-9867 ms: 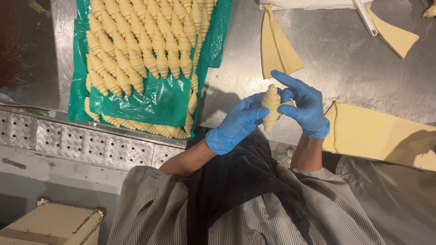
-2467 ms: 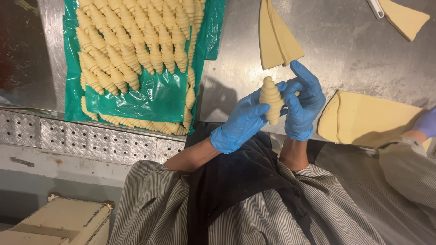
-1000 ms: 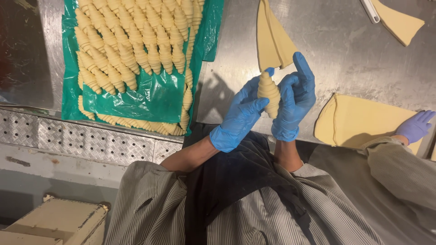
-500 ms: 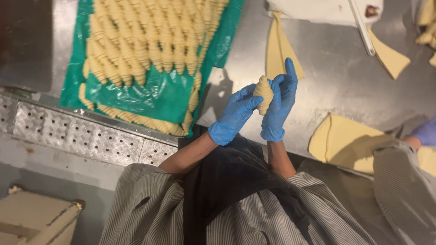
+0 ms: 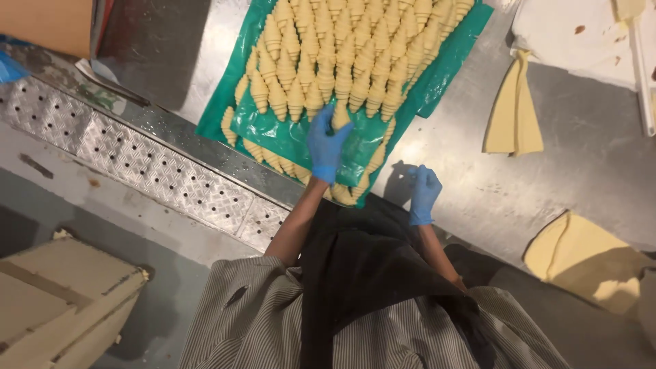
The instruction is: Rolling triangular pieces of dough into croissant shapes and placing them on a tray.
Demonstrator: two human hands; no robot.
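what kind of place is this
Most likely a commercial bakery's shaping line. Rows of raw rolled croissants lie on a green plastic sheet over a steel worktable, cut dough triangles wait nearby, and the left hand wears a blue glove.

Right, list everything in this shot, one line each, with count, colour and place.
rolled dough pieces: dozens, pale yellow, rows on the green sheet
green sheet: one, top centre of the table
steel table: one, grey
dough triangles: a small stack, yellow, right of the sheet
dough stack: one, yellow, lower right
perforated metal strip: one, grey, left
left hand: blue glove, setting a roll on the sheet
right hand: blue glove, empty, over the table
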